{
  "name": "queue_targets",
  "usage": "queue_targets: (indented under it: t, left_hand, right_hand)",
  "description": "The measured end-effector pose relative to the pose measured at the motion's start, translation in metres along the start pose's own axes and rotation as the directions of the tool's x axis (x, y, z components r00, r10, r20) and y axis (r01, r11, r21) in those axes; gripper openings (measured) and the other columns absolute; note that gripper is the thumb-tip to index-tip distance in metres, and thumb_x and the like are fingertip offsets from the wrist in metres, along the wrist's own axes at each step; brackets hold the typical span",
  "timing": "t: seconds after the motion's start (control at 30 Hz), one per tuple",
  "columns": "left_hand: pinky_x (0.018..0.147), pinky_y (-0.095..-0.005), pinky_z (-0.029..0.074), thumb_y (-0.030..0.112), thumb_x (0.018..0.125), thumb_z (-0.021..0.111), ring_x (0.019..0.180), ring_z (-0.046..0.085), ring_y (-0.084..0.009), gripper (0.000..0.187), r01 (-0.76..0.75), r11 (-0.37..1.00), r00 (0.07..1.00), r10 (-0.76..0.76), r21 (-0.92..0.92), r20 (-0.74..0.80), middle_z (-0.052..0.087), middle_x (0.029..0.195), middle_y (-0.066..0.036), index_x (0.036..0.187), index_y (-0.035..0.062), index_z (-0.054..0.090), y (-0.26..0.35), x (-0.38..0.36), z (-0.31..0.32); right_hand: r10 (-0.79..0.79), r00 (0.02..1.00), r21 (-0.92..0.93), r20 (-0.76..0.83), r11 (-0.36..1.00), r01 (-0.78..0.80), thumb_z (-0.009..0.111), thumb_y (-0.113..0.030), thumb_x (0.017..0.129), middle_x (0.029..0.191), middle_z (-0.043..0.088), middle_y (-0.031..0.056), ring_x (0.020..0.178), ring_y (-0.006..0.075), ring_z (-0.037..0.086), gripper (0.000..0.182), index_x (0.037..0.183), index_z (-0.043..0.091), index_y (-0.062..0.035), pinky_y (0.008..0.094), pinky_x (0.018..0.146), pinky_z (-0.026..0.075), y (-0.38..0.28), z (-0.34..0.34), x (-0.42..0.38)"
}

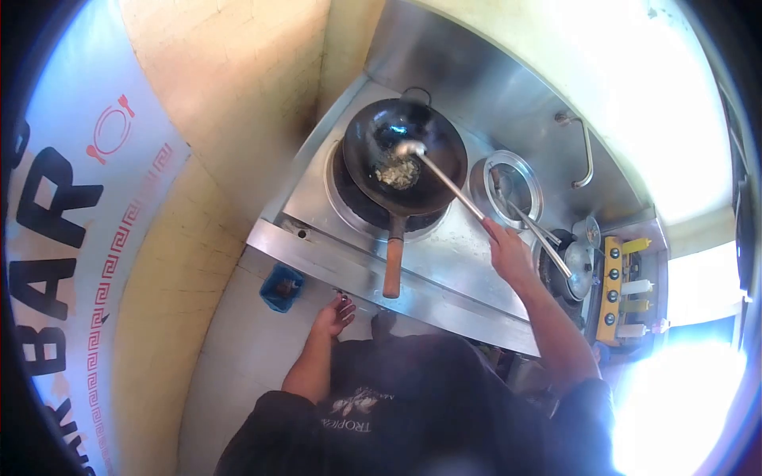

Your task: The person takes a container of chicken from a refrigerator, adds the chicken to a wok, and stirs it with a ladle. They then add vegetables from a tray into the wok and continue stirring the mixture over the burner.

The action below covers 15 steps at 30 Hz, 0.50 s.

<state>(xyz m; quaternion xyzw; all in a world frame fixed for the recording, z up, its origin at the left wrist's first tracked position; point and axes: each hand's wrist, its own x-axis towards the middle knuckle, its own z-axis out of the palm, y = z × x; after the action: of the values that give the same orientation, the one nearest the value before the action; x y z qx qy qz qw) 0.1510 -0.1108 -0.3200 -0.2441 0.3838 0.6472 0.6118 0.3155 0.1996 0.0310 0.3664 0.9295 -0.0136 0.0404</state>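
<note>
My right hand [510,255] grips the far end of the handle of a long metal wok ladle [452,187]. The ladle's bowl rests inside a black wok [446,151], beside a small heap of pale chopped food [398,173]. Toward me points the wok's wooden handle [393,270], with no hand on it. Below the stove's front edge, my left hand [335,315] has its fingers curled at a small dark burner knob [344,297]. The wok sits on a round burner ring [337,194].
Right of the wok stands a round metal pot [479,178] with utensils leaning in it. A faucet [587,155] juts from the steel backsplash. Farther right are a lidded pot [579,262] and several squeeze bottles [637,287]. A blue-lined bin [282,287] is low at left.
</note>
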Motion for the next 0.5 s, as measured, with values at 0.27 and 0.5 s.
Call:
queue_targets:
  t: [0.27,0.5]
  left_hand:
    - [0.094,-0.0461,0.037,0.039,0.09,0.059,0.116,0.047,-0.0258,0.034,0.026,0.999,0.996,-0.023,-0.029,0.082,0.051,0.109,-0.005,0.111,0.0121,0.056,0.003,0.0,-0.001]
    - [0.094,-0.0455,0.037,0.037,0.09,0.059,0.112,0.052,-0.0253,0.031,0.032,0.998,0.995,-0.037,0.058,0.092,0.055,0.105,-0.004,0.11,0.0133,0.057,0.002,0.009,-0.014]
  right_hand:
    - [0.139,0.986,0.52,0.087,0.838,-0.164,0.057,-0.014,0.085,0.103,0.063,0.0216,0.097,0.0381,0.06,0.038,0.122,0.054,-0.0092,0.0433,0.084,0.047,-0.011,0.025,0.029]
    - [0.107,0.994,0.478,0.026,0.872,-0.107,0.057,-0.014,0.086,0.11,0.062,0.0206,0.102,0.0356,0.06,0.042,0.127,0.052,-0.0074,0.0401,0.087,0.046,-0.037,-0.023,-0.055]
